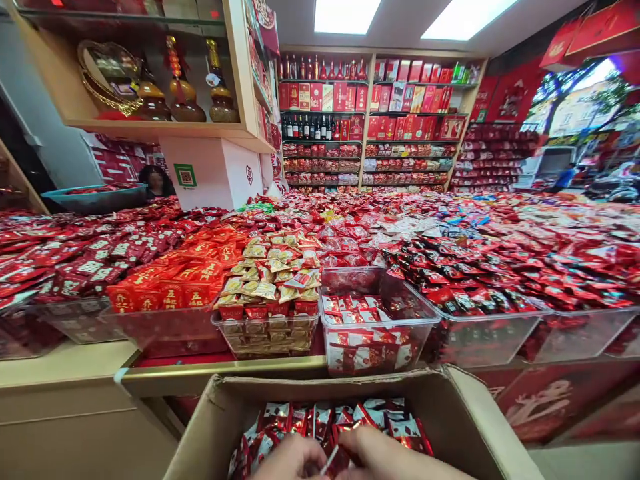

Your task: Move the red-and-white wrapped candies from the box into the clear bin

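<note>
At the bottom of the head view, both hands reach into an open cardboard box [325, 381] filled with small red-and-white wrapped candy packets [407, 430]. My left hand [293, 457] has its fingers curled against one packet [338, 461]. My right hand [387, 455] comes in from the other side, its fingers bent around the same packet. The fingertips of both hands are partly hidden behind the packet and the lower picture edge. More loose packets lie just beyond and to the left of the hands.
Beyond the box, a clear plastic bin [383, 323] is partly filled with similar packets. Beside it stand bins heaped with gold packets [273, 267], red packets [175, 280] and dark red packets [470, 300]. A shelf cabinet [240, 133] overhangs at left; a person sits behind.
</note>
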{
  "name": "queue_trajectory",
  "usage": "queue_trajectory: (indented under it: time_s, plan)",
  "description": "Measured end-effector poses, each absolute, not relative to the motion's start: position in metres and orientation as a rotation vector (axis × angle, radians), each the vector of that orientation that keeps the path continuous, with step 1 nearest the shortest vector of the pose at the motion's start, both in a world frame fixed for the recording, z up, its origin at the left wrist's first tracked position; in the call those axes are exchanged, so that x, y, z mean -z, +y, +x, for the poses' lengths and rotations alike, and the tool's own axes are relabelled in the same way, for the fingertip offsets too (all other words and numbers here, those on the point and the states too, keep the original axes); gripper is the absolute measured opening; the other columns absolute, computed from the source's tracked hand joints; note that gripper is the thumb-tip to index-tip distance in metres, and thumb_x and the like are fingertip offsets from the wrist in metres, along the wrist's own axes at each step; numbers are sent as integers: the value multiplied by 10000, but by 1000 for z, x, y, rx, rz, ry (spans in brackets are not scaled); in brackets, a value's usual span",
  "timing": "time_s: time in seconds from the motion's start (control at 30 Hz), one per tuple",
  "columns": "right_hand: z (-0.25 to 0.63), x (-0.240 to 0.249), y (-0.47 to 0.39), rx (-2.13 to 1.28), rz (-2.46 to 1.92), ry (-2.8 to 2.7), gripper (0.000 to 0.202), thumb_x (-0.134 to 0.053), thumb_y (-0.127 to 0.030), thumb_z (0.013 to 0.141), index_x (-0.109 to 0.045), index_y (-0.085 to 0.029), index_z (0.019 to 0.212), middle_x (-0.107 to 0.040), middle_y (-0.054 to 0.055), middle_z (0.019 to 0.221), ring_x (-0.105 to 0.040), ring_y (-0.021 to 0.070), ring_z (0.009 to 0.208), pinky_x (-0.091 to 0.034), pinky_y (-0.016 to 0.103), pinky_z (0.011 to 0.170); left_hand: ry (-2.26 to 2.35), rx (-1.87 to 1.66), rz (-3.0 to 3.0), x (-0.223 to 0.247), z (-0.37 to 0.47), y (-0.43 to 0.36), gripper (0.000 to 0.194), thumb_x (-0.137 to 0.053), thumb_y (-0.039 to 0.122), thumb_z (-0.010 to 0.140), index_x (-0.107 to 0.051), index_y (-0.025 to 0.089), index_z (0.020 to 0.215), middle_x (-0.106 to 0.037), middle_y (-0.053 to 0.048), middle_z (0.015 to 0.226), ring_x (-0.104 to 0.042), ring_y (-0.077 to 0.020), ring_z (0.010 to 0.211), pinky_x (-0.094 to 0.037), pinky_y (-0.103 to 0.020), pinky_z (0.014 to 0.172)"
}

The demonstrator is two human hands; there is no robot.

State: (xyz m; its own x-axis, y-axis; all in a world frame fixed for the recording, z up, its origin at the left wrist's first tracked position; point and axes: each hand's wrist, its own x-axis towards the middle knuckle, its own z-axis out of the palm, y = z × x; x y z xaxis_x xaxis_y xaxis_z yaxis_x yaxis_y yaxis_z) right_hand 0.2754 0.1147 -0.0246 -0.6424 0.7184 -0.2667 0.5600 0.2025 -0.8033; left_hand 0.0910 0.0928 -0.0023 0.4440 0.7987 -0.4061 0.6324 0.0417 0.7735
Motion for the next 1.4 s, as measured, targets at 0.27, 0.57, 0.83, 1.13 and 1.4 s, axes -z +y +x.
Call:
queue_trajectory:
  time_s: [0.27, 0.57, 0.83, 1.13, 1.4]
  plan:
    - [274, -18, 122, -1856, -969, -1427, 405, -518, -506, 686, -539, -103, 709, -527, 9, 593, -450, 61, 461, -365, 188, 453, 1104, -831, 1266, -31, 102, 98, 203, -552, 310, 726, -624, 149, 826, -614, 24, 627, -507, -83, 509, -413, -182, 479]
    - [273, -21, 119, -1806, -971, -1323, 420, -507, -513, 693, -573, -99, 695, -531, 11, 590, -427, 53, 467, -344, 176, 444, 963, -882, 1131, -18, 108, 90, 342, -620, 204, 688, -486, 189, 1001, -646, -21, 911, -578, -161, 853, -458, -271, 763]
    - [280, -17, 125, -1760, -1033, -1430, 355, -663, -358, 582, -577, -132, 842, -552, -9, 643, -442, 63, 522, -355, 190, 516, 1160, -936, 1290, -17, 97, 99, 196, -571, 298, 717, -531, 188, 874, -611, 9, 759, -551, -143, 723, -455, -247, 682]
    - [295, -69, 108, -1364, -1117, -2018, 210, -538, -312, 715, -618, -125, 769, -569, -1, 635, -441, 65, 551, -338, 167, 498, 1154, -840, 1361, -15, 83, 103, 288, -446, 410, 775, -543, 202, 948, -562, 27, 644, -501, -123, 594, -411, -211, 544]
    - [312, -170, 220, -911, -1428, -1750, 140, -554, -249, 733, -544, -113, 765, -558, 1, 669, -502, 67, 561, -407, 195, 533, 1209, -712, 1475, -7, 86, 106, 256, -487, 389, 742, -569, 185, 873, -537, 23, 657, -496, -140, 655, -418, -229, 625]
